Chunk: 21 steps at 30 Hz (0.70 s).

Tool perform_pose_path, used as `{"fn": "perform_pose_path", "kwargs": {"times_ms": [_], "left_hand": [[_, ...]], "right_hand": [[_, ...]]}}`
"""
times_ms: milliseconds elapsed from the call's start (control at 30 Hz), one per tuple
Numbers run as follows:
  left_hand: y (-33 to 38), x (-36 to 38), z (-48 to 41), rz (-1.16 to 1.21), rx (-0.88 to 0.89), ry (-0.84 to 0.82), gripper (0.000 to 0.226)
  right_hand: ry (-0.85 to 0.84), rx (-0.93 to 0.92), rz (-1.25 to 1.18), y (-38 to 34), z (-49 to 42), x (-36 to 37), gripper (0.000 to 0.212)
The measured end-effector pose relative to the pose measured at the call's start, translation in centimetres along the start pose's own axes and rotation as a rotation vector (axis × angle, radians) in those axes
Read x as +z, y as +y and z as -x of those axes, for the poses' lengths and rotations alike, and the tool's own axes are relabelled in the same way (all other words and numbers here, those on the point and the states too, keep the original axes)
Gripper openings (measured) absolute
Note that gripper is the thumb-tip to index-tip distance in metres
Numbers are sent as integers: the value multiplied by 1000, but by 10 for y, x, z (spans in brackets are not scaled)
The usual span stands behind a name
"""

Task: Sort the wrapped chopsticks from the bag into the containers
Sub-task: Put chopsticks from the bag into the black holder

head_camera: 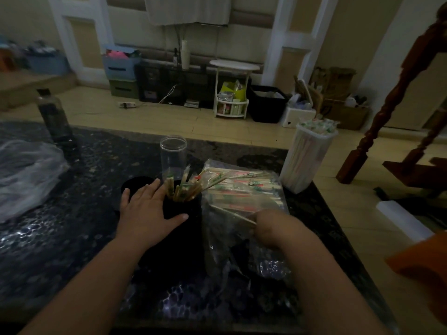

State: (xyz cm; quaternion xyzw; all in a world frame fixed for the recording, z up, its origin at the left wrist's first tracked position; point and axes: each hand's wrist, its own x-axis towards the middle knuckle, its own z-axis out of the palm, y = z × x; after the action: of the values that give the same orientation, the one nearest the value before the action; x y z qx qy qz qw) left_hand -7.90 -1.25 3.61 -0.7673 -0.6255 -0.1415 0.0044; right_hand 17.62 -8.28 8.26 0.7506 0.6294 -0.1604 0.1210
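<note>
A clear plastic bag (242, 189) full of wrapped chopsticks lies on the dark table, right of centre. My right hand (273, 228) is at the bag's near end and pinches a wrapped chopstick (232, 213) that points up-left. A black container (183, 213) stands left of the bag with several wrapped chopsticks sticking out of its top. My left hand (147, 209) wraps around that container's left side, thumb across its front. Behind it stands an empty clear jar (173, 155). A white container (307, 158) packed with wrapped chopsticks stands at the table's far right.
A dark bottle (54, 117) stands at the far left of the table, with a crumpled clear plastic bag (26, 175) beside it. A black round lid (135, 187) lies left of the black container. A wooden stair post (396, 97) rises at the right.
</note>
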Motion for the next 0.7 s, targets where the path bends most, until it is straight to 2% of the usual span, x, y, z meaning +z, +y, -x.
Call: {"fn": "perform_pose_path", "kwargs": {"times_ms": [67,200,333,433,567,700], "left_hand": [[0,0,0,5,0,-2,96],[0,1,0,0,2,7,96],[0,1,0,-3,2,9,95],[-1,1,1,6,1,12,95],[-1,1,0,8,3,9,94],[-1,1,0,13,5,5,95]], "right_hand": [[35,-15,3,3,4,-9,30],[73,-1,20,8,12,-24,19],[95,0,55,13,29,-46,40],[223,-32,60,12,44,-59,47],[467,-52,33,7,47,-59,38],[624,-37,-16,8,40,-48,40]]}}
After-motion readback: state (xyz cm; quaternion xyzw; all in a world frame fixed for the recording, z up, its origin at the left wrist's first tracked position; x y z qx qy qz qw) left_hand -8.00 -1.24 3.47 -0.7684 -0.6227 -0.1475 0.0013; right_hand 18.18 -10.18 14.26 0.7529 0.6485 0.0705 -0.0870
